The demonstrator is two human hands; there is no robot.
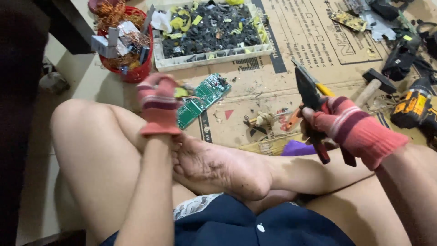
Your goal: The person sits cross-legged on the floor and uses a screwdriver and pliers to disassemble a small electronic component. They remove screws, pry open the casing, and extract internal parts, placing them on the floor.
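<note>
I sit cross-legged on the floor, wearing red knit gloves with striped cuffs. My left hand [158,105] grips one end of a green circuit board [203,98], which sticks out to the right over the flattened cardboard [300,36]. My right hand [348,127] is closed on the dark red handles of pliers [309,93], whose black jaws point up and away from me. The two hands are well apart. The pliers are not touching the board.
A white tray [160,57] of dark small parts and yellow bits stands ahead. A red basket [136,73] of copper wire and metal pieces is at its left. A hammer [375,83], a yellow-black power drill [414,107], more boards and tools lie at right.
</note>
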